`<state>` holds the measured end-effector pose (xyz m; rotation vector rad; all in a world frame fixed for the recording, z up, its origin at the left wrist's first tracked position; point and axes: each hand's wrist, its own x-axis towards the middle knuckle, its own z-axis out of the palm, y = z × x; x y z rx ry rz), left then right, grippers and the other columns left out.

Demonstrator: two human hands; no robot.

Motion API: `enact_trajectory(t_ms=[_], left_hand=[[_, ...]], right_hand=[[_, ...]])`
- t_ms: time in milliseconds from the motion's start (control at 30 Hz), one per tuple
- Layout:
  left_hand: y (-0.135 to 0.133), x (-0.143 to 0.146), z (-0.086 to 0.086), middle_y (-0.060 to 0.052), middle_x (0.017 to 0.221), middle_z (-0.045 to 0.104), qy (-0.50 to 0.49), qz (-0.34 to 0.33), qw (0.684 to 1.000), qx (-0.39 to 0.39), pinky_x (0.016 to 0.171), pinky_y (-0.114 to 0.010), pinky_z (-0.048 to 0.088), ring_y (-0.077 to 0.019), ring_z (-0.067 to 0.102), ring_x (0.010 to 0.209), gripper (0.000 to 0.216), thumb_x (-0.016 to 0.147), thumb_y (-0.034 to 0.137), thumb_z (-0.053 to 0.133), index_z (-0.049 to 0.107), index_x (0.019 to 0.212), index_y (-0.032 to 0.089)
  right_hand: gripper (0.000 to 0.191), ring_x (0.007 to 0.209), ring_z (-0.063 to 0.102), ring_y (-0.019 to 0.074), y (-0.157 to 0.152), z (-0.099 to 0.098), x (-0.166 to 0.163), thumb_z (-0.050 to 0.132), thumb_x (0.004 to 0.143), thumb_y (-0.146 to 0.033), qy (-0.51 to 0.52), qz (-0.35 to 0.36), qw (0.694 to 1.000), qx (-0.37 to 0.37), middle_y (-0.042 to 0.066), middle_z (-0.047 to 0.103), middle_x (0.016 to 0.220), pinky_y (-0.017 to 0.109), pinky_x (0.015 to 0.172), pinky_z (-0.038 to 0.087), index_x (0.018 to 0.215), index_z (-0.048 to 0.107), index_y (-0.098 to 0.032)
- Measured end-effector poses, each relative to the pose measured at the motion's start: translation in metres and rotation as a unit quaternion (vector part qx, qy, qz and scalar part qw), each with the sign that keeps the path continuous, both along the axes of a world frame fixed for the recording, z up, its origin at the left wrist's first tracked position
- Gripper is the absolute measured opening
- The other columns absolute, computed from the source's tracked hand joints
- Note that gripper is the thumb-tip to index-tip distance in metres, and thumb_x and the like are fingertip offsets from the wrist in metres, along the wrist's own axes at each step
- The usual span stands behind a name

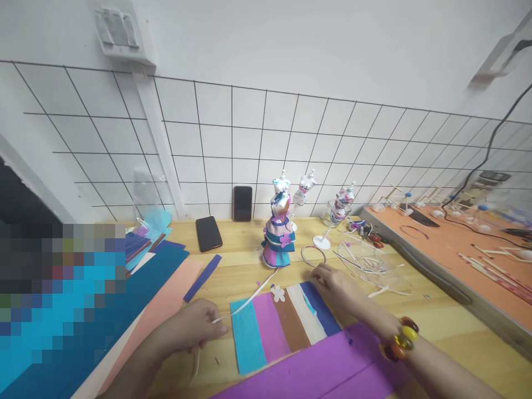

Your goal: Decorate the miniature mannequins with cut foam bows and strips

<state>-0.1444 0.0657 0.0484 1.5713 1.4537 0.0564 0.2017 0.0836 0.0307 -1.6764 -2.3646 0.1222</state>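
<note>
My left hand pinches a thin white ribbon, its loose end hanging below the fingers. The ribbon runs up to the base of a small dress-form figure in tiered paper skirts of blue, pink and purple. My right hand rests at the upper right corner of a striped paper sheet, its fingers curled together; whatever they hold is hidden. A pale flower cutout lies on the sheet's top edge. Just beyond the right fingers is a thin ring.
Purple paper covers the near edge. Long coloured sheets lie at left, with a blue strip. Two phones are at the back. Another dress form stands behind right, beside tangled strips. An orange board borders the right.
</note>
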Motion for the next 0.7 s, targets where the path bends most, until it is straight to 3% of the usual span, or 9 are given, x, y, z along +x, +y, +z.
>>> enact_trajectory(t_ms=[100, 167, 233, 300, 367, 467, 533, 700], left_hand=[[0.007, -0.01, -0.003, 0.0, 0.059, 0.054, 0.054, 0.06, 0.991, 0.109, 0.048, -0.026, 0.038, -0.0199, 0.056, 0.056, 0.029, 0.072, 0.047, 0.047, 0.052, 0.07, 0.019], [0.01, -0.014, -0.002, -0.008, 0.087, 0.06, 0.078, 0.097, 0.979, 0.164, 0.066, -0.032, 0.042, -0.028, 0.058, 0.084, 0.036, 0.077, 0.045, 0.04, 0.053, 0.096, 0.016], [0.011, -0.013, 0.0, -0.015, 0.12, 0.048, 0.11, 0.135, 0.958, 0.229, 0.084, -0.038, 0.037, -0.0338, 0.046, 0.112, 0.049, 0.081, 0.041, 0.036, 0.039, 0.122, 0.014], [0.009, -0.007, 0.0, -0.017, 0.135, 0.033, 0.147, 0.163, 0.925, 0.311, 0.09, -0.041, 0.034, -0.034, 0.034, 0.123, 0.055, 0.083, 0.037, 0.034, 0.027, 0.132, 0.014], [0.006, 0.001, -0.004, -0.015, 0.133, 0.038, 0.156, 0.148, 0.903, 0.373, 0.089, -0.039, 0.036, -0.0307, 0.037, 0.122, 0.05, 0.084, 0.034, 0.033, 0.032, 0.131, 0.016], [0.001, 0.017, -0.015, -0.01, 0.113, 0.055, 0.092, 0.034, 0.924, 0.369, 0.091, -0.035, 0.035, -0.0249, 0.048, 0.11, 0.035, 0.084, 0.032, 0.038, 0.052, 0.113, 0.019], [-0.002, 0.026, -0.022, -0.008, 0.105, 0.059, 0.061, -0.025, 0.939, 0.337, 0.089, -0.034, 0.036, -0.0236, 0.051, 0.103, 0.029, 0.082, 0.032, 0.043, 0.058, 0.104, 0.02], [-0.006, 0.036, -0.031, -0.011, 0.095, 0.057, 0.086, -0.033, 0.949, 0.301, 0.08, -0.036, 0.038, -0.0262, 0.053, 0.092, 0.031, 0.078, 0.038, 0.051, 0.061, 0.097, 0.015]], right_hand=[[0.013, 0.065, 0.059, 0.0142, -0.019, -0.004, -0.01, 0.048, 0.085, -0.029, 0.016, 0.031, 0.998, -0.048, 0.003, 0.062, 0.078, 0.024, 0.06, 0.043, 0.081, 0.058, -0.021], [0.013, 0.066, 0.059, 0.0157, -0.026, -0.009, -0.016, 0.049, 0.085, -0.028, 0.023, 0.026, 0.997, -0.062, 0.004, 0.062, 0.078, 0.026, 0.061, 0.043, 0.081, 0.057, -0.02], [0.015, 0.069, 0.059, 0.0167, -0.028, -0.012, -0.021, 0.045, 0.085, -0.025, 0.031, 0.016, 0.997, -0.069, 0.005, 0.063, 0.078, 0.027, 0.063, 0.042, 0.08, 0.057, -0.019], [0.018, 0.069, 0.059, 0.0164, -0.027, -0.013, -0.024, 0.041, 0.086, -0.022, 0.04, 0.01, 0.996, -0.075, 0.005, 0.063, 0.077, 0.026, 0.063, 0.042, 0.077, 0.057, -0.018], [0.02, 0.067, 0.059, 0.0154, -0.026, -0.013, -0.025, 0.039, 0.086, -0.022, 0.05, 0.003, 0.995, -0.083, 0.004, 0.064, 0.075, 0.026, 0.061, 0.042, 0.075, 0.056, -0.018], [0.022, 0.06, 0.056, 0.0139, -0.022, -0.011, -0.017, 0.037, 0.086, -0.024, 0.061, -0.015, 0.994, -0.091, 0.002, 0.063, 0.069, 0.024, 0.056, 0.041, 0.073, 0.054, -0.018], [0.024, 0.058, 0.055, 0.0137, -0.017, -0.009, -0.004, 0.035, 0.086, -0.025, 0.067, -0.036, 0.993, -0.09, 0.002, 0.063, 0.065, 0.023, 0.053, 0.041, 0.072, 0.054, -0.018], [0.024, 0.064, 0.059, 0.0186, -0.001, 0.001, 0.063, 0.036, 0.083, -0.028, 0.061, -0.136, 0.988, -0.051, 0.006, 0.066, 0.07, 0.028, 0.058, 0.043, 0.075, 0.056, -0.018]])
